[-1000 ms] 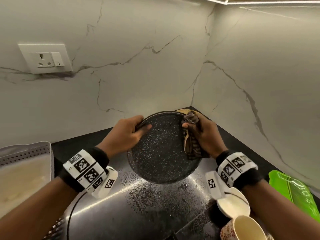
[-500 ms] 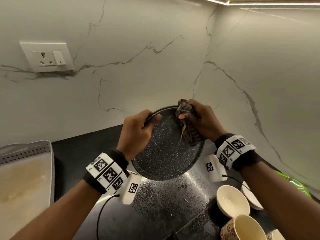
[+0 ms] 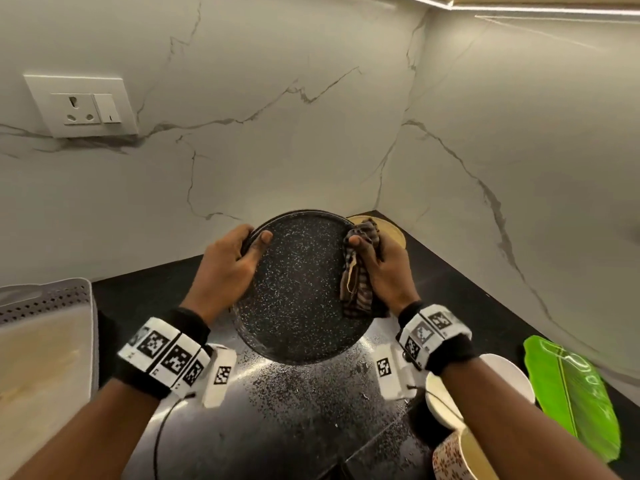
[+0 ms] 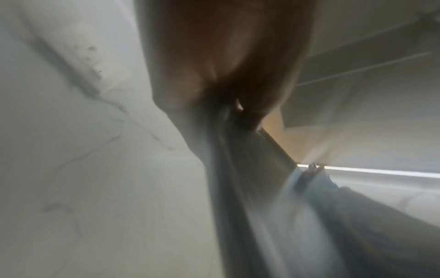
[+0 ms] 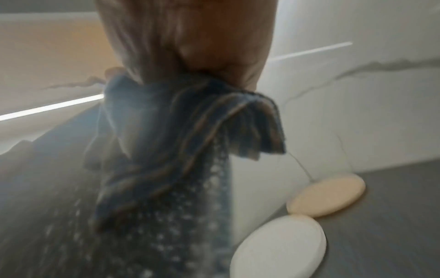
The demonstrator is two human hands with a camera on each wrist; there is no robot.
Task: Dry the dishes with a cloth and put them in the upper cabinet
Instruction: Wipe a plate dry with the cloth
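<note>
A: Since half a second ago, where has the cloth (image 3: 358, 271) gone on the speckled black plate (image 3: 298, 289)?

B: It has slid from the plate's top edge, where it was bunched over the rim, down to the right edge. The right hand (image 3: 388, 271) grips it there, thumb on the plate's face and the other fingers curled behind the rim, with the striped fabric pinched between. The right wrist view shows the same: fabric bunched under the palm against the speckled surface, though blurred.

A: And the other hand?

B: The left hand (image 3: 227, 268) holds the plate's left rim, thumb laid over the front, fingers wrapped round the back. Its grip looks as it did before.

A: Where is the plate itself?

B: Held tilted in the air over the black counter (image 3: 460, 289), in the corner of the marble walls, face toward the person. It sits a little lower in view than earlier.

A: Anything newly in sight?

B: The green leaf-shaped tray (image 3: 571, 393) at the right shows fully now, beside a white plate (image 3: 509, 372). A cream bowl (image 3: 441, 407) and a patterned mug (image 3: 450, 459) stand under the right forearm. A round beige disc (image 3: 391, 230) lies in the corner behind the cloth.
</note>
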